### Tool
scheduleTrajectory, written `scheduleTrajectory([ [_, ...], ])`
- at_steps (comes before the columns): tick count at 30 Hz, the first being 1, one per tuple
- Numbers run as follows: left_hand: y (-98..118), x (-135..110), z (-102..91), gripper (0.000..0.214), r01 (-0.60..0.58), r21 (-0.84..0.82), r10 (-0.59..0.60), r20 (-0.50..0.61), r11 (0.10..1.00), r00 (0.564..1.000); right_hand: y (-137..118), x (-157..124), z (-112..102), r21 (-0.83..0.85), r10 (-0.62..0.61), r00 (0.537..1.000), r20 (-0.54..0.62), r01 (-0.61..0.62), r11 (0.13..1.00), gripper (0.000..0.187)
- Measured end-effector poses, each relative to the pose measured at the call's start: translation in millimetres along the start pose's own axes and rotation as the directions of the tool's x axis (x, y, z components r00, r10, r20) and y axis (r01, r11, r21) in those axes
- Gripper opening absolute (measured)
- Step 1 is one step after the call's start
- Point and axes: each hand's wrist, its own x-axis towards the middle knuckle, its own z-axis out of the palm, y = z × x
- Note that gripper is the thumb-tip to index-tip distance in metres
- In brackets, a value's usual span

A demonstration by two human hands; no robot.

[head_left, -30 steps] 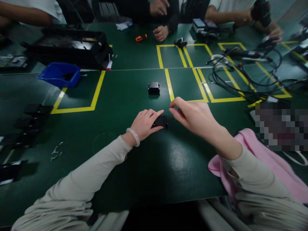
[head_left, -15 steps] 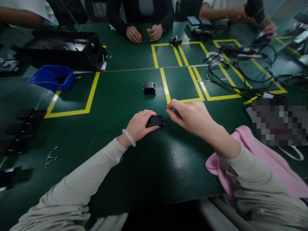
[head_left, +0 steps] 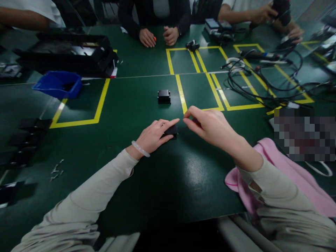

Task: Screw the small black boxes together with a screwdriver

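My left hand [head_left: 154, 134] rests on a small black block [head_left: 171, 131] on the green table [head_left: 147, 175], fingers laid over its top and side, holding it down. My right hand [head_left: 210, 126] hovers just right of the block with thumb and forefinger pinched together on something too small to make out; a thin dark line runs from the pinch toward the block. A second black block [head_left: 164, 96] sits alone further out, beside a yellow tape line [head_left: 181, 93].
A blue bin [head_left: 58, 84] and a black tray [head_left: 70, 52] stand at the left rear. Black parts [head_left: 31, 133] and small screws [head_left: 56, 169] lie at the left. Tangled cables [head_left: 262, 80] cover the right. Other people's hands [head_left: 157, 36] rest at the far edge. Pink cloth [head_left: 288, 175] lies under my right arm.
My left fingers have stretched out over the block after curling round it. My right pinch has stayed close beside the block. The view shifted slightly.
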Motion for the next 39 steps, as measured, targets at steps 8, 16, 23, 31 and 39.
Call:
scheduleTrajectory([
  [8,6,0,4.8,0.053,0.024,-0.028,-0.025,-0.055,0.999,0.998,0,0,0,0.107,-0.02,1.0,-0.017,0.021,0.994,0.029],
  [16,14,3,17.4,0.055,0.135,0.035,-0.126,-0.192,0.99,0.973,2,2,1,0.095,0.007,1.0,-0.007,-0.006,0.995,0.027],
  [23,12,7,18.5,0.046,0.133,0.065,-0.119,-0.191,0.989,0.974,11,1,4,0.183,-0.002,0.998,-0.057,0.012,0.983,0.031],
  [31,9,15,10.5,0.045,0.044,0.061,-0.037,-0.124,0.997,0.992,27,-15,25,0.302,0.081,0.976,-0.202,-0.017,0.953,0.024],
  [39,13,15,7.3,0.045,0.043,0.129,-0.025,-0.134,0.991,0.991,36,-13,41,0.433,0.086,0.944,-0.318,0.064,0.899,0.014],
])
